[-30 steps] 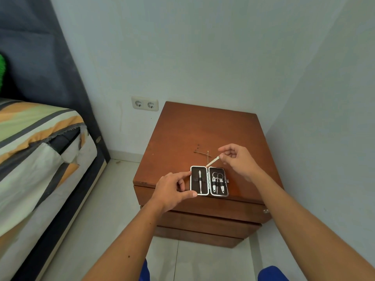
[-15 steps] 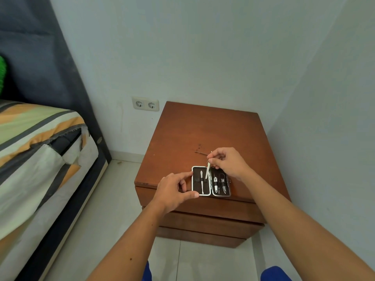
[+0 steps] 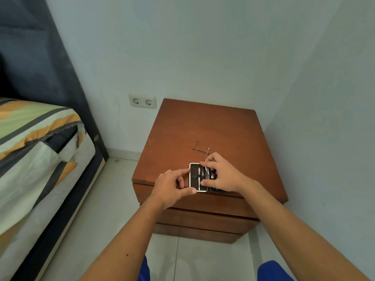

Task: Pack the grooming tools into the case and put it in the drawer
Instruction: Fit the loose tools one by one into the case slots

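Right hand is hovering low over the open case, fingers curled down onto the middle and right half, so most of that side is hidden. It looks like the fingertips are pinching or pressing a slim metal tool near the hinge, but I honestly can't tell if it's actually gripped or just being pushed in. Left hand is clamping the case's left edge, index finger along the top corner and thumb hooked under the bottom corner.

The case is a little flat rectangle with rounded corners and a pale shiny rim, dark lining inside. A thin silvery tool with a dark grip band is sitting upright in the left half. It's all lying at the front edge of a nightstand, smooth reddish-brown wood, boxy, with drawer fronts stacked below, all closed.

Just behind the right hand, two skinny wire-like tools are lying crossed on the bare wood.

Further out: a white double wall socket, pale tiled floor, and a striped bedsheet with a frayed edge on the left.
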Motion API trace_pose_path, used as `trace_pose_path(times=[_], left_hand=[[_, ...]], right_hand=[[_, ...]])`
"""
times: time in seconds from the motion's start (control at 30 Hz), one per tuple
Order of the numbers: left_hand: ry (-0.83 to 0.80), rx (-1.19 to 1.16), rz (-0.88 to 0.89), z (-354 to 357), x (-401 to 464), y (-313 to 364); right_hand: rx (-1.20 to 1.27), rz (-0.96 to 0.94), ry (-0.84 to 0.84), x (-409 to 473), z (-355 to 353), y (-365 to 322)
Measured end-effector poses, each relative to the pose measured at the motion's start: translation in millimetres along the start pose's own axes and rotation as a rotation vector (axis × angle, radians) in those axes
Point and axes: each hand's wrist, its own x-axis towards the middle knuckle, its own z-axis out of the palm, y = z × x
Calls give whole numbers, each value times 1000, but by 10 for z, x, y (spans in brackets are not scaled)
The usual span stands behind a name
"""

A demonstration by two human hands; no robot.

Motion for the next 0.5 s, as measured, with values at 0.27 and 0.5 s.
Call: trace_pose_path(times=[0.27, 0.5], left_hand=[[1, 4, -7, 1, -7, 21], [7, 18, -6, -2, -4, 7]], right_hand=[[37, -18, 23, -45, 42, 49], [179, -5, 111, -79, -47, 7]])
